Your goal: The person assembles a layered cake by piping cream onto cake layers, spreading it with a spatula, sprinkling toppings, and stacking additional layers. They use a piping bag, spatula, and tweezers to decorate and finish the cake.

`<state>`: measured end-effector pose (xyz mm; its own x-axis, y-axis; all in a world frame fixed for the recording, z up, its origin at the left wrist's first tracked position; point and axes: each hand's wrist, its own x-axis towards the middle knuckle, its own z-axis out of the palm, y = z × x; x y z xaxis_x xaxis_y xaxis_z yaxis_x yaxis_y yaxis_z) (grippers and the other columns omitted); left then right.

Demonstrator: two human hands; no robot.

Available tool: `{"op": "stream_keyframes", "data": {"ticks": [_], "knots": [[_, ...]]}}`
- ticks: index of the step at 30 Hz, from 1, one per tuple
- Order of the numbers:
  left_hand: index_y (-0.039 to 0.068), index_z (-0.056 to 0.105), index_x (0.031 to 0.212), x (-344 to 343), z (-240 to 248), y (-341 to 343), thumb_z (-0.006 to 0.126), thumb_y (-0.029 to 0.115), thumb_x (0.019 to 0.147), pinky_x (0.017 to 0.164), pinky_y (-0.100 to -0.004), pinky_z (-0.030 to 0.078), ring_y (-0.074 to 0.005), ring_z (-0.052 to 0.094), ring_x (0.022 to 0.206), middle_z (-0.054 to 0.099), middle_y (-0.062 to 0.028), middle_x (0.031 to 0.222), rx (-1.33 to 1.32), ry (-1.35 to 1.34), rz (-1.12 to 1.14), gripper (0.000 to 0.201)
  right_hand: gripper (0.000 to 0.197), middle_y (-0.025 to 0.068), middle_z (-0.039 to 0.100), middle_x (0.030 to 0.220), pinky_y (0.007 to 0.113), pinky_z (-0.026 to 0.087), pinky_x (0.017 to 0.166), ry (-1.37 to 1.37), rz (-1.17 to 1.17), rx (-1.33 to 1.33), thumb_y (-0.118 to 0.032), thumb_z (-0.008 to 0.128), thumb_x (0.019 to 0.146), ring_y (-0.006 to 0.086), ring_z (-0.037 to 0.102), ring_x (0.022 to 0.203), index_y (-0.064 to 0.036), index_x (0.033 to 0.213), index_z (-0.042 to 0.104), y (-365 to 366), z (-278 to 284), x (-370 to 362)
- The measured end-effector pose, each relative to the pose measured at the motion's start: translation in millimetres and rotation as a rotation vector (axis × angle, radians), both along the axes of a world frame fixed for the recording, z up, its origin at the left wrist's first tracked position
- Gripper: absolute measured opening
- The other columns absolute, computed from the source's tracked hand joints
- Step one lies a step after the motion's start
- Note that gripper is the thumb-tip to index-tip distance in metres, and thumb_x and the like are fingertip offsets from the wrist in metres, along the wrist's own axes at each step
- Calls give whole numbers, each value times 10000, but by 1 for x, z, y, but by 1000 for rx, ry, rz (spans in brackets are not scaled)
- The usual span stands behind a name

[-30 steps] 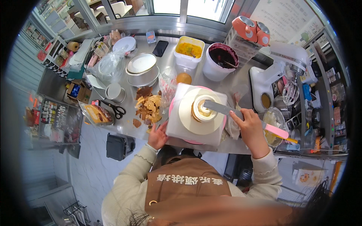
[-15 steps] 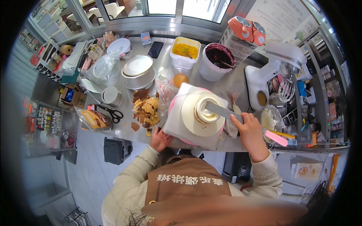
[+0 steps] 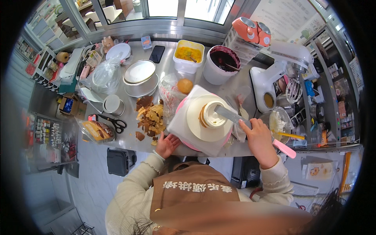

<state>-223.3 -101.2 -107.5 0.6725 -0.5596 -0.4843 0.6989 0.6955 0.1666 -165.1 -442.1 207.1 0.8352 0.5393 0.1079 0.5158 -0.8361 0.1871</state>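
Small round cake [image 3: 212, 120], cream-topped, brown at side, upright; pink-handled spatula [image 3: 232, 115] aslant, tip at cake's top.

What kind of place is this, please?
Probably a bakery kitchen: a mixer with a whisk stands at the right, and the right hand holds a spatula at a small cake with white cream.
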Motion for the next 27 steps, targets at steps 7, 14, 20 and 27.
{"op": "stream_keyframes", "data": {"ticks": [7,14,20,27], "knots": [[-12,610,1342,1,-15,5,169,761,992,1090,-496,455,-376,616,1239,657,-209,1319,86,-13,-14,956,400,100,579,932,373,484,691,18,-38,-14,-74,620,829,273,582,877,-129,1214,715,11,6,-11],[-27,586,1337,6,-9,15,217,731,1011,1072,-480,477,-350,636,1201,677,-207,1263,-13,-24,-133,904,387,103,571,913,381,483,682,38,-80,-26,-79,615,834,279,581,861,-119,1205,716,13,8,-18],[-50,563,1341,16,-10,15,219,693,1032,1107,-486,453,-339,630,1209,667,-210,1278,-58,53,25,875,415,94,552,868,399,496,644,27,-128,-8,-42,644,795,281,588,824,-137,1194,704,17,9,-24],[-39,506,1397,15,-12,14,238,692,1031,1111,-486,447,-331,623,1219,642,-201,1323,-142,-4,25,860,380,117,570,875,396,493,657,94,-162,-47,-84,611,830,293,590,831,-98,1196,713,24,14,-26]]}}
